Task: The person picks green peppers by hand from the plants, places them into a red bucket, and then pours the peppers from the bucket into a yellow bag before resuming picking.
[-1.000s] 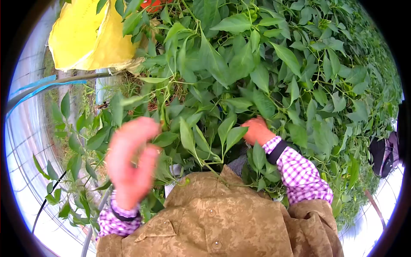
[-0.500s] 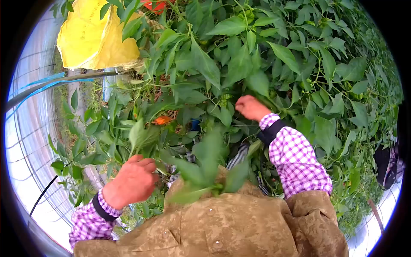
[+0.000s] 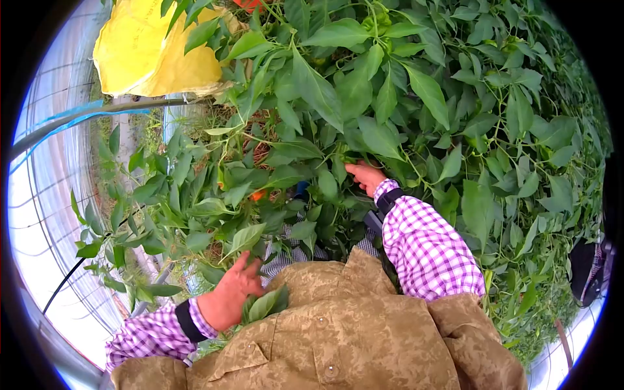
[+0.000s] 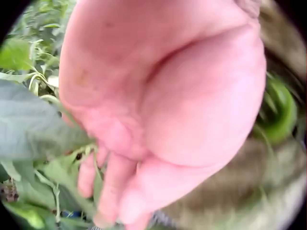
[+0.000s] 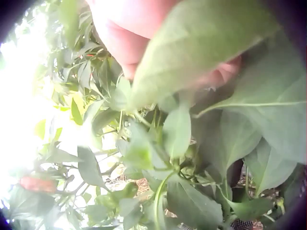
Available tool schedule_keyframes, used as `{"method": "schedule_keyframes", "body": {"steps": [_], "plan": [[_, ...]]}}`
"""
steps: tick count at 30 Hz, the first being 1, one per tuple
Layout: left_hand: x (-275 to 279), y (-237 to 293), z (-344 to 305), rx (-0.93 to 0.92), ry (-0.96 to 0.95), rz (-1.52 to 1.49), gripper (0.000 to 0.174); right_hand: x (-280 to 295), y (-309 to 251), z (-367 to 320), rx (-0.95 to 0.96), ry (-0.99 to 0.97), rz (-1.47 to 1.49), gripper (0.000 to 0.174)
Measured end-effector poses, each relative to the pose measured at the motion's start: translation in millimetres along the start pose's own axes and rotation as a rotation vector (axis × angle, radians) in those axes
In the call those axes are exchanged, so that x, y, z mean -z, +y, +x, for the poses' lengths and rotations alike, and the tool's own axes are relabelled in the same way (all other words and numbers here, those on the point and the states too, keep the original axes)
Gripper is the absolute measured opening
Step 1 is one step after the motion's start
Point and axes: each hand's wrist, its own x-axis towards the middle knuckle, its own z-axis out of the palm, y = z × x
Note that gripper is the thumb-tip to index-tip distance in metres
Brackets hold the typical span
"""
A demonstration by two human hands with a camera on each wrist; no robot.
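Leafy pepper plants (image 3: 315, 91) surround both hands. My left hand (image 3: 231, 292) reaches in low at the left, its fingers extended among leaves and thin stems. In the left wrist view its palm (image 4: 158, 91) is bare and a broad leaf (image 4: 33, 122) lies beside it. My right hand (image 3: 366, 177) is in the foliage at centre, fingers loosely bent toward the stems. A large leaf (image 5: 192, 48) covers much of that hand in the right wrist view. Between the hands, an orange-red pepper (image 3: 258, 194) shows partly behind leaves. A shiny green pepper (image 4: 280, 110) appears near the left wrist.
A yellow sack (image 3: 156, 58) stands at the upper left, with something red (image 3: 248, 5) beside it. A dark pole (image 3: 97, 116) with blue strapping crosses below the sack. Translucent sheeting (image 3: 49, 195) lines the left side; dense foliage fills the right.
My left hand has dropped from its raised, blurred position, then come inward with its fingers extended. My right hand has shifted slightly left into the leaves. The orange-red pepper is now more covered by foliage.
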Motion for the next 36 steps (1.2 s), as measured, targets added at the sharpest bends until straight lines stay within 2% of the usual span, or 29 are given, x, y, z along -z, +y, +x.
{"method": "schedule_keyframes", "body": {"steps": [2,3,4,5,6,7,8,9,11,12,14,15,18,19,24,26,27,28,30,32,36], "plan": [[46,-8,5,-0.099,0.349,-0.249,0.034,10,37,50,-0.032,-0.152,0.083,0.039],[71,-9,11,-0.132,0.545,-0.376,0.03,5,8,7,0.001,-0.196,0.148,0.031],[97,-12,20,-0.099,0.647,-0.45,0.02,9,4,-7,-0.002,-0.271,0.313,0.024],[117,-13,32,-0.018,0.63,-0.453,0.015,13,0,-17,-0.002,-0.272,0.315,0.024],[123,-17,54,0.059,0.66,-0.424,0.015,16,-3,-27,-0.04,-0.249,0.485,0.022],[129,-25,77,0.111,0.675,-0.596,0.017,20,-5,-34,-0.077,-0.224,0.653,0.021],[126,-35,103,0.179,0.742,-0.731,0.019,22,-6,-38,-0.072,-0.221,0.653,0.021],[125,-48,126,0.276,0.65,-0.93,0.025,24,-8,-41,-0.037,-0.239,0.69,0.022],[122,-57,161,0.461,0.655,-1.622,0.028,26,-6,-43,0.046,-0.342,0.74,0.023],[118,-61,171,0.459,0.654,-1.62,0.028,26,-5,-44,0.047,-0.339,0.742,0.023],[110,-65,187,0.361,0.633,-1.911,0.027,23,-3,-46,0.085,-0.375,0.854,0.026],[102,-66,193,0.311,0.719,-1.953,0.018,24,2,-41,0.122,-0.429,0.892,0.03],[93,-77,193,0.259,0.668,-2.083,0.012,27,-13,-71,0.181,-0.383,0.831,0.029],[93,-81,193,0.229,0.629,-2.143,0.01,28,-16,-71,0.136,-0.316,0.777,0.031],[97,-83,202,0.2,0.727,-1.898,0.017,20,-13,-69,0.235,-0.265,0.77,0.037],[97,-78,199,0.082,0.694,-1.958,0.022,14,-27,-89,0.435,-0.039,0.554,0.036],[97,-78,196,0.024,0.691,-1.967,0.027,15,-30,-91,0.382,-0.087,0.575,0.045],[94,-82,200,0.02,0.692,-1.971,0.027,14,-33,-93,0.381,-0.085,0.569,0.045],[88,-89,208,-0.101,0.755,-1.758,0.024,11,-39,-96,0.506,0.044,0.556,0.044],[90,-90,204,-0.056,0.782,-1.693,0.02,17,-40,-84,0.471,0.064,0.519,0.042],[95,-89,204,0.021,0.871,-1.537,0.016,19,-41,-66,0.543,0.018,0.485,0.042]]}}
